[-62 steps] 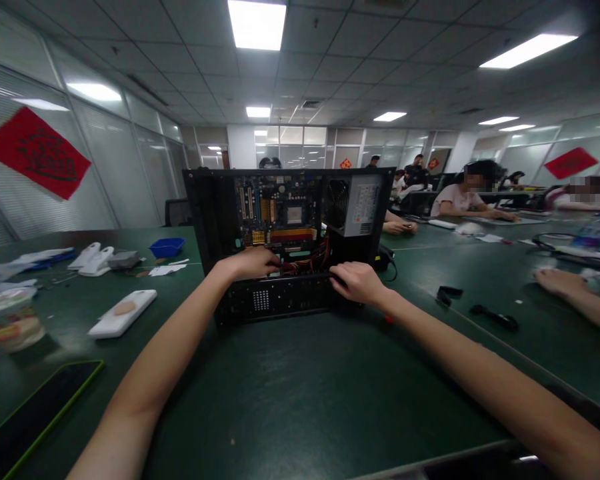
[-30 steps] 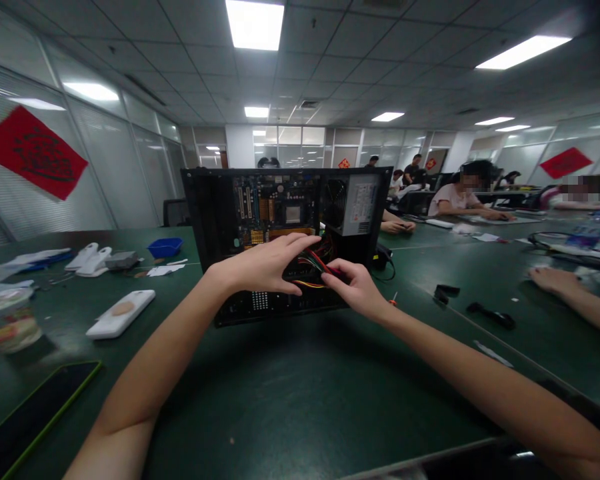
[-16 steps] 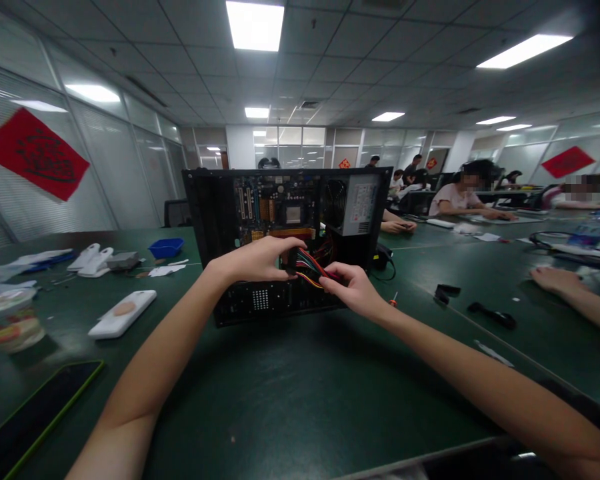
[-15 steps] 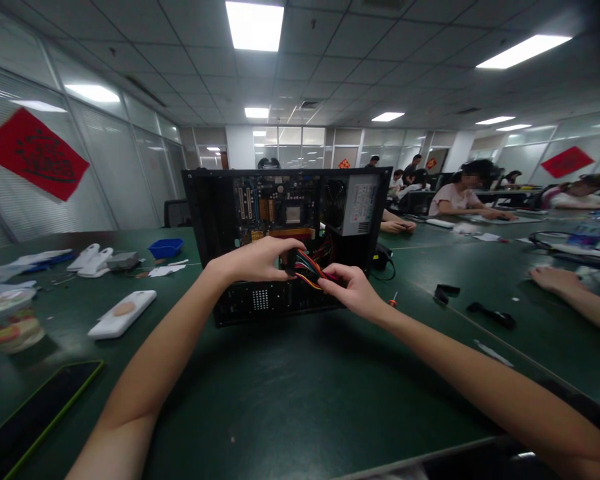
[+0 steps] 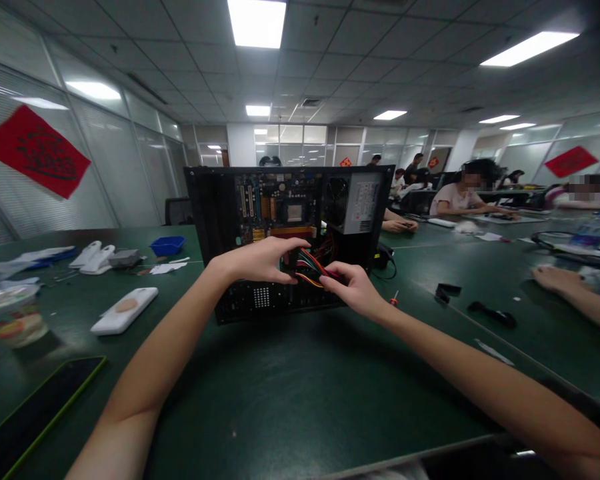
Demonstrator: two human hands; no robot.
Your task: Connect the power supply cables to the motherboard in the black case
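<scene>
Hands (image 5: 260,261) (image 5: 353,288) pinching cable bundle (image 5: 311,265), wrists level

a white phone case (image 5: 125,310), blue tray (image 5: 167,246) and small screwdriver (image 5: 393,298) lie on the green table (image 5: 290,387).

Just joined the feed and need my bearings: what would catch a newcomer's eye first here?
The open black computer case standing mid-table, motherboard exposed. In front of it, the left hand and right hand pinch a bundle of coloured wires. A red paper banner hangs on the left glass wall.
</scene>
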